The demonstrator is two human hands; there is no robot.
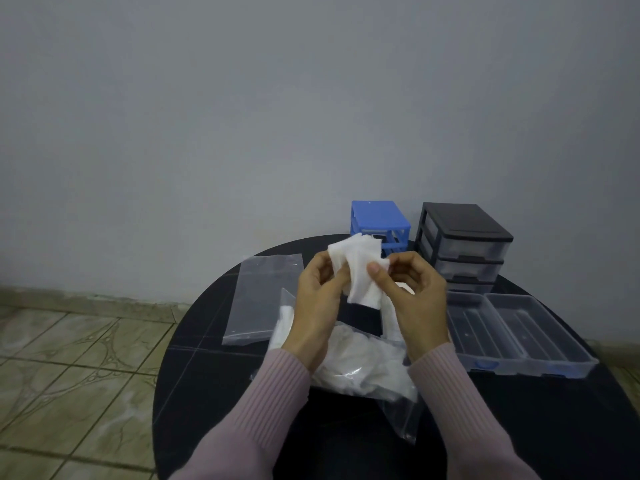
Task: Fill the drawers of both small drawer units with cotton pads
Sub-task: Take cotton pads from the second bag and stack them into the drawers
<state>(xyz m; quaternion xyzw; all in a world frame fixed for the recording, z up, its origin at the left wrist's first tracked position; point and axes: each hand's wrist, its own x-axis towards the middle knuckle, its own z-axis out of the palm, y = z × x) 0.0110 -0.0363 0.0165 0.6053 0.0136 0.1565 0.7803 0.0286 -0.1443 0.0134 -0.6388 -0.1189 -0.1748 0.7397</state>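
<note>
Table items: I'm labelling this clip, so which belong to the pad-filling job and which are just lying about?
Job: cotton pads held by left hand and right hand; pad bag; blue unit; black unit; two removed drawers.
Lying about: empty bag.

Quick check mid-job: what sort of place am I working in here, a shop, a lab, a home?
Most likely a room in a home: a small round black table pushed against a plain grey wall, over a patterned tile floor. No shelving, signage or lab gear shows.
</note>
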